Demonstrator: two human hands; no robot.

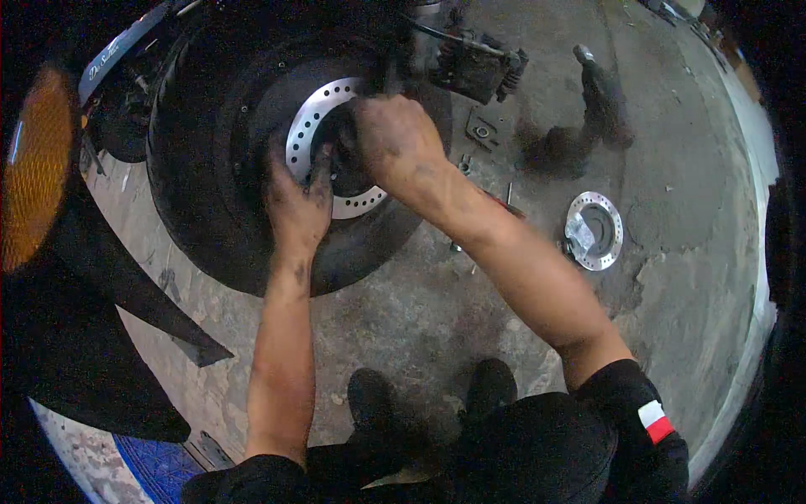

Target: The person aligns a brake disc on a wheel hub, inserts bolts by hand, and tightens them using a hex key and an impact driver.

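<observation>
A silver brake disc (308, 126) with a ring of holes lies against the middle of a black-tyred wheel (353, 260). My left hand (298, 202) straddles the lower left of the disc, with its thumb on the inner side and its fingers at the outer edge. Over the upper right of the disc, my right hand (396, 139) is closed in a fist and slightly blurred. Whatever it grips is lost in the dark around the hub. A dark brake caliper (474, 67) sits just beyond my right hand.
On the floor at right lies another brake disc (617, 223) with a clear plastic bag (579, 235) on it. Beyond are a dark power tool (604, 101) and a metal bracket (481, 132). A red-handled tool (506, 206) lies under my right forearm. An orange lamp (38, 168) and black bodywork stand at left.
</observation>
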